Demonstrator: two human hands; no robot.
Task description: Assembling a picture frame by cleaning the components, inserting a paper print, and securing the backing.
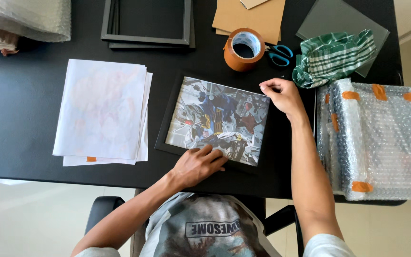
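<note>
1. The black frame (167, 124) lies flat on the table (20, 104) with the print (217, 121) in it.
2. The left hand (198, 164) presses flat on the print's near edge, gripping nothing; the right hand (281, 95) pinches its far right corner.
3. The print's long axis runs left-right, slightly tilted.

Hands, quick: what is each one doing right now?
Left hand: open, fingers flat on the near edge of the colourful print.
Right hand: fingers curled, pinching the print's far right corner.
</note>
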